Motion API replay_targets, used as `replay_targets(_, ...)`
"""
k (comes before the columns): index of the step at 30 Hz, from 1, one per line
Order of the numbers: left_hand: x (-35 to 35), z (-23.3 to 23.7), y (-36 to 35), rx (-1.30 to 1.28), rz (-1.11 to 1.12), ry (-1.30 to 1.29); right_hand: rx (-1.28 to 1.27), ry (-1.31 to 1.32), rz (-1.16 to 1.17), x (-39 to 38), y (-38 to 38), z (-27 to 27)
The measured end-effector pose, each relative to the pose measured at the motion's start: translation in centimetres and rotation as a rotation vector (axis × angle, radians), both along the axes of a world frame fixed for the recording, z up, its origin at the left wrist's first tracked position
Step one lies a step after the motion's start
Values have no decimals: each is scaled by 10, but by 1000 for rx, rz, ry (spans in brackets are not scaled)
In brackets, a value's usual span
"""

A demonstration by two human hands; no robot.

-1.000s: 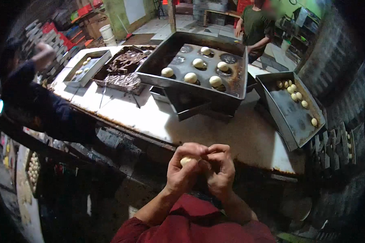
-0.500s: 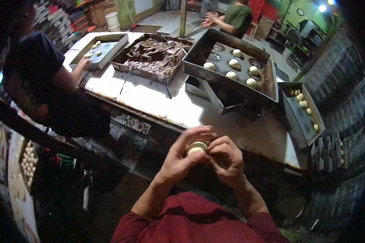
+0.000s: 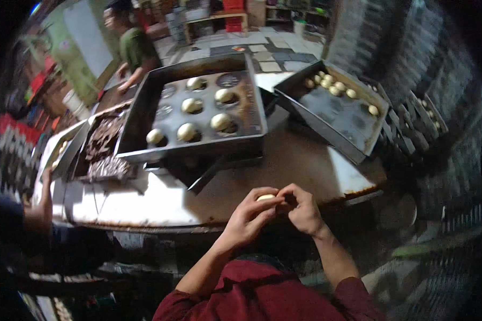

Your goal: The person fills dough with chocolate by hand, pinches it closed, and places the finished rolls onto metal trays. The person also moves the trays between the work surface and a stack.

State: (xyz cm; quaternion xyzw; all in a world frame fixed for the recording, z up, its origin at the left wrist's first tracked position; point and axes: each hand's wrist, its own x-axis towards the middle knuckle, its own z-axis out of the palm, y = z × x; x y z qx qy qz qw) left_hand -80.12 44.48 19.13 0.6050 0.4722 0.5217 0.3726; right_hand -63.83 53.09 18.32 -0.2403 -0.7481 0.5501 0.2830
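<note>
Table [image 3: 160, 200] near rim: your hands hover just over it, with bare top ahead up to the big tray [image 3: 198, 148] | dough ball [image 3: 266, 197] above that rim (mostly hidden), pinched by fingertips of your left hand [image 3: 249, 219] and right hand [image 3: 305, 211], both clenched on it.

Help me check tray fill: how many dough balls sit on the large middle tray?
6 on the large middle tray: one dough ball in the far row, two in the middle row, three in the near row. None look hidden.
</note>
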Motion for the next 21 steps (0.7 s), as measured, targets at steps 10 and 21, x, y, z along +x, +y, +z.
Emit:
replay_targets(10, 8, -88, 117, -1032, -12, 772, -203, -247, -302, -6, 123, -141)
replay_targets(21, -71, -48, -13, -691, 76, 222, 471, -632, -426, -14, 161, -155)
